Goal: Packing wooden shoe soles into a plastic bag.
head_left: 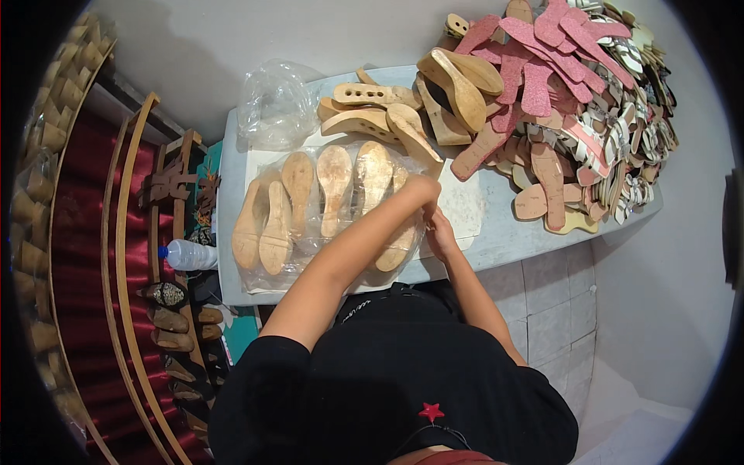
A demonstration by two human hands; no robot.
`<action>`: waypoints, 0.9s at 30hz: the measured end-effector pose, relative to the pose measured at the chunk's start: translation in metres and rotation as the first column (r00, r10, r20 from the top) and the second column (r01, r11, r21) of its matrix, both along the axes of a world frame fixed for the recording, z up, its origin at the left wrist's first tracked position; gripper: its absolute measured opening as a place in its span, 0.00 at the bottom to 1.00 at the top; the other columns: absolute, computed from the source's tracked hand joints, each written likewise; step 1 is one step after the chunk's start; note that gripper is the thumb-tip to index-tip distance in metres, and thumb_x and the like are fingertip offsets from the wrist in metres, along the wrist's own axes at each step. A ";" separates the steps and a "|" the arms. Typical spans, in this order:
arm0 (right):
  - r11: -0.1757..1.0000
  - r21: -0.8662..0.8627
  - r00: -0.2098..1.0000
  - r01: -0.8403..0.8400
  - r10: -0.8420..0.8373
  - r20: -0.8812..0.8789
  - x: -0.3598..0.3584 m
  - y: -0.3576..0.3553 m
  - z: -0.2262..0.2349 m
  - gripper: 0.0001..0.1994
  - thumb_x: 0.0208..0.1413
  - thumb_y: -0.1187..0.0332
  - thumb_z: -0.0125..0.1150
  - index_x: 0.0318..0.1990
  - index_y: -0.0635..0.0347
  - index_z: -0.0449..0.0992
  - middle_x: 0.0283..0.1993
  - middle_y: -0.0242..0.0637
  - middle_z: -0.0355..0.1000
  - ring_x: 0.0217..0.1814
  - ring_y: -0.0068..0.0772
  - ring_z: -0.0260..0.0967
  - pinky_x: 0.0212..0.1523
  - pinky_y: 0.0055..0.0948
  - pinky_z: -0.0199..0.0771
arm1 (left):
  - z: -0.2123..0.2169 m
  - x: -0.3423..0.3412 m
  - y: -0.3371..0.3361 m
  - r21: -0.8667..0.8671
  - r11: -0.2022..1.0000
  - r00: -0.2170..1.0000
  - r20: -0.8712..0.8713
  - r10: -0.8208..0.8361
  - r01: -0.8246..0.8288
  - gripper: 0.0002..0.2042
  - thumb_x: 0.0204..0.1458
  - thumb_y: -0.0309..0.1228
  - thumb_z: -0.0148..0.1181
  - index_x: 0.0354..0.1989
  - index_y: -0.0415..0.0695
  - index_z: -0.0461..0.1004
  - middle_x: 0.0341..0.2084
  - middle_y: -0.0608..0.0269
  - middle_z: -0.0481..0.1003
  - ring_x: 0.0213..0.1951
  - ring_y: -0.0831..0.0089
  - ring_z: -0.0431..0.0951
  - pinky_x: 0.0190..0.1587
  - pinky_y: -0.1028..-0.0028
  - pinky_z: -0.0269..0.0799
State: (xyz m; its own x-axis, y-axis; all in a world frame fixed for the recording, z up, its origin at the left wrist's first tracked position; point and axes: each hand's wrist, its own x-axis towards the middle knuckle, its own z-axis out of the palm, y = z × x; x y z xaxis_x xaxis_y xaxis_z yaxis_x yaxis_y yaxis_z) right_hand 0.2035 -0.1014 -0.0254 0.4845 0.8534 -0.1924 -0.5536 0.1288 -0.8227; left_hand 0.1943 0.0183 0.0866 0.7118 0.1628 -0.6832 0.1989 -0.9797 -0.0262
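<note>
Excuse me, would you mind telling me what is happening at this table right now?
A person in a black top stands at a pale table, both hands together over a wooden shoe sole. The left hand and right hand meet at its edge, though the exact grip is hidden. More wooden soles lie in a row on clear plastic; pink insoles are heaped at the far right.

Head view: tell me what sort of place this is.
Most likely a small shoemaking workshop. Tan wedge soles lie in a row on the white worktable, a heap of pink insole cutouts is piled at its far end, and the left hand and right hand meet over a sole.
</note>
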 end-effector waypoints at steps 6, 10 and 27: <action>0.971 -0.233 0.981 -0.049 0.090 0.169 -0.009 0.023 0.017 0.25 0.57 0.54 0.41 0.54 0.65 0.51 0.53 0.43 0.55 0.56 0.33 0.52 0.56 0.27 0.49 | 0.034 -0.108 0.046 -0.773 0.629 0.169 0.612 0.773 -0.078 0.18 0.42 0.35 0.60 0.41 0.39 0.69 0.38 0.53 0.72 0.42 0.65 0.71 0.43 0.72 0.67; 0.902 -0.431 0.949 -0.023 0.155 0.274 0.007 0.045 0.014 0.38 0.48 0.46 0.51 0.51 0.76 0.49 0.50 0.55 0.56 0.51 0.38 0.57 0.52 0.28 0.57 | 0.028 -0.236 0.081 -0.511 0.543 -0.234 0.835 0.498 -0.666 0.17 0.39 0.35 0.61 0.38 0.40 0.72 0.39 0.55 0.71 0.45 0.58 0.68 0.47 0.68 0.63; 0.812 -0.414 0.908 -0.411 0.408 -0.101 0.013 0.069 0.044 0.27 0.52 0.52 0.44 0.53 0.65 0.59 0.49 0.41 0.66 0.46 0.35 0.66 0.50 0.30 0.63 | -0.080 -0.412 0.117 -0.867 -0.482 -0.526 -0.472 0.707 0.129 0.21 0.46 0.40 0.51 0.46 0.40 0.67 0.39 0.56 0.72 0.38 0.66 0.74 0.40 0.69 0.71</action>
State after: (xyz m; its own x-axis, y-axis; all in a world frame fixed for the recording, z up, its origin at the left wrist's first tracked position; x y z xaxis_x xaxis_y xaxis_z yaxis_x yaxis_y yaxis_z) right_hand 0.2161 -0.0320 0.0185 0.1057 0.8104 -0.5763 -0.4842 -0.4643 -0.7416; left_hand -0.2182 0.1350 0.0065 0.2206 0.7782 -0.5880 -0.2090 0.6265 0.7508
